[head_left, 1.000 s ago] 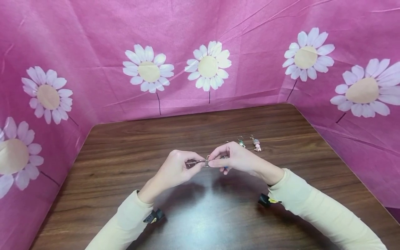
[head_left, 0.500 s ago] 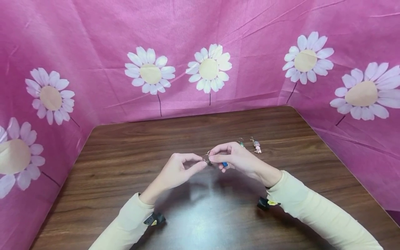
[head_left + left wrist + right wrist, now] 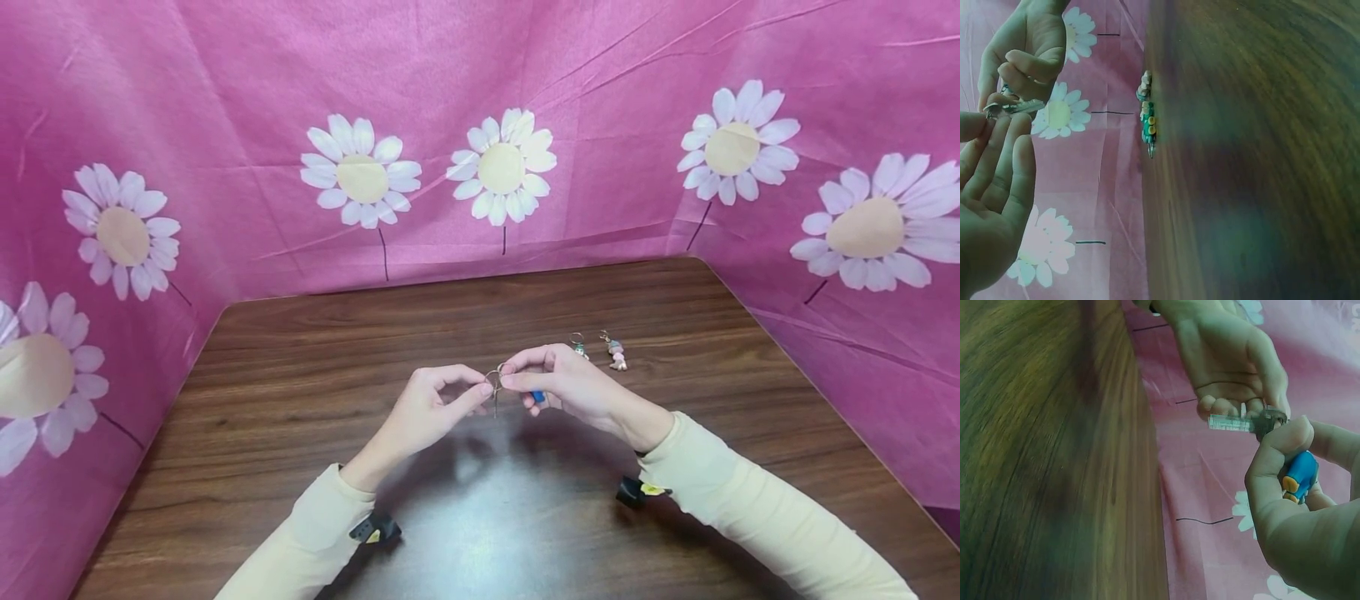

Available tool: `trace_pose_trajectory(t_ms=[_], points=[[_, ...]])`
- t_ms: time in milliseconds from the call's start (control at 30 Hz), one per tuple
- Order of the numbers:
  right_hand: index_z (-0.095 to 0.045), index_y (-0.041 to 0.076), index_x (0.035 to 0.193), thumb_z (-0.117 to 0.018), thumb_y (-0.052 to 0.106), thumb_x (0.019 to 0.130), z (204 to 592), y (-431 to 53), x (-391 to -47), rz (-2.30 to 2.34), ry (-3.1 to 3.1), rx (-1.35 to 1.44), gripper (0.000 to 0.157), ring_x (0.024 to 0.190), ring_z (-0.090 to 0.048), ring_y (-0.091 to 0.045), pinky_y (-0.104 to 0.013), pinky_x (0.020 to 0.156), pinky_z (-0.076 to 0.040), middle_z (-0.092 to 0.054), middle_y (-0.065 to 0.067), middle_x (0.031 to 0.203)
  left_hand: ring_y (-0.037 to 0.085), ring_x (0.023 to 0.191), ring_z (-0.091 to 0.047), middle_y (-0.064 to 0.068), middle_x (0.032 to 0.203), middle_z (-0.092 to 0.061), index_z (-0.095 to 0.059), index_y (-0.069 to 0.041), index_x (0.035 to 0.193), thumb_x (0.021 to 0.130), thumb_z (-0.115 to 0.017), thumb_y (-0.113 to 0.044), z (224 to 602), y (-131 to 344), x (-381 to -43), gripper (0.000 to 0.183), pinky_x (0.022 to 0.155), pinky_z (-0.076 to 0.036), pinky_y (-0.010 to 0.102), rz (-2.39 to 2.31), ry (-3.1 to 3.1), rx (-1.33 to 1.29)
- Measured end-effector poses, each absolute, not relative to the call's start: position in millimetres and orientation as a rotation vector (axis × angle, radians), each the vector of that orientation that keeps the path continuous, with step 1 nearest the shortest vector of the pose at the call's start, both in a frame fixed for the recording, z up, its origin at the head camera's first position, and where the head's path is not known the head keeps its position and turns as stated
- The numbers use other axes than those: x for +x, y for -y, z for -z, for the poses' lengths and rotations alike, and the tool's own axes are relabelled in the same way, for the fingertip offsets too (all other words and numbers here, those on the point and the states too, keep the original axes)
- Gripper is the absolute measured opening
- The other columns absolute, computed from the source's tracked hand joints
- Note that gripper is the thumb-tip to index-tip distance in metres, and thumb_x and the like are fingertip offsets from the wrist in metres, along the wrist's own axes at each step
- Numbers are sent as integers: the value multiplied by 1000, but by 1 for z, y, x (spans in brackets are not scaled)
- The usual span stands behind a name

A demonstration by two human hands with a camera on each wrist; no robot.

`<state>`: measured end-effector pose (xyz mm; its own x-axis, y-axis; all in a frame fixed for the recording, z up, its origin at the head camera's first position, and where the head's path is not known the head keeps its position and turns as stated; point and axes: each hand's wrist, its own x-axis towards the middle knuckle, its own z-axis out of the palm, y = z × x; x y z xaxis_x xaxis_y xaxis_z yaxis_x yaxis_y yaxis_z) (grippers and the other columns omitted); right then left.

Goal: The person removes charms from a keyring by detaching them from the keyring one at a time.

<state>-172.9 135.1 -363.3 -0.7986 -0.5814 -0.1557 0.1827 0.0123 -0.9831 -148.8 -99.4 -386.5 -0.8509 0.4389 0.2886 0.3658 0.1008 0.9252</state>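
In the head view, my left hand (image 3: 431, 408) and right hand (image 3: 581, 387) meet fingertip to fingertip above the table. Thumb and forefinger of the left pinch a thin metal key ring (image 3: 492, 377). From it a key (image 3: 1232, 422) points down, its toothed blade plain in the right wrist view. My right thumb and forefinger pinch the ring of a keychain, right at the left fingertips. The keychain's blue figure (image 3: 1302, 472) with orange feet sits under the right palm, partly covered by the fingers. How the two rings join is hidden by the fingertips.
Beyond the right hand, a green figure keychain (image 3: 581, 352) and a pink-and-grey figure keychain (image 3: 617, 355) lie on the brown wooden table (image 3: 330, 333). A pink cloth (image 3: 427, 67) printed with white daisies surrounds the table's back and sides.
The key, earlier lying sideways toward the left hand, now hangs downward between the hands. More of the blue figure shows beneath the right hand. Both hands stay nearly in place.
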Motion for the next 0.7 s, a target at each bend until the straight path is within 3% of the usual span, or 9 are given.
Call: trace_pose_trajectory(t_ms=[200,367,533,700], points=[[-68,-5,111,-73,11,93,368,-135,-175,1753,-1835,-413,25,63,-58,-11,-24,59,-54,-70,-6,93,23,67,-68,1,77,-72,-76,-9,93,96,-70,-12,383,104,-152,7,53,-52,26,-1700,-2417,955],[-71,-3,111,-74,15,93,368,-136,-176,1613,-1931,-507,25,64,-59,-12,-27,59,-56,-72,-8,94,5,64,-59,-9,75,-70,-76,-15,89,93,-70,-15,378,109,-155,7,52,-49,24,-1444,-2508,1026],[-75,6,105,-75,17,93,364,-139,-177,1435,-2037,-699,16,66,-63,-23,-34,60,-58,-74,-7,90,4,62,-59,-14,74,-68,-77,-17,89,92,-71,-17,370,109,-155,7,54,-48,23,-1205,-2523,1117],[-74,6,103,-74,15,93,363,-141,-179,1388,-2057,-760,13,64,-63,-21,-36,60,-59,-72,-7,84,15,61,-61,-3,73,-69,-76,-17,90,94,-69,-17,366,108,-152,8,50,-44,22,-1261,-2393,1031]])
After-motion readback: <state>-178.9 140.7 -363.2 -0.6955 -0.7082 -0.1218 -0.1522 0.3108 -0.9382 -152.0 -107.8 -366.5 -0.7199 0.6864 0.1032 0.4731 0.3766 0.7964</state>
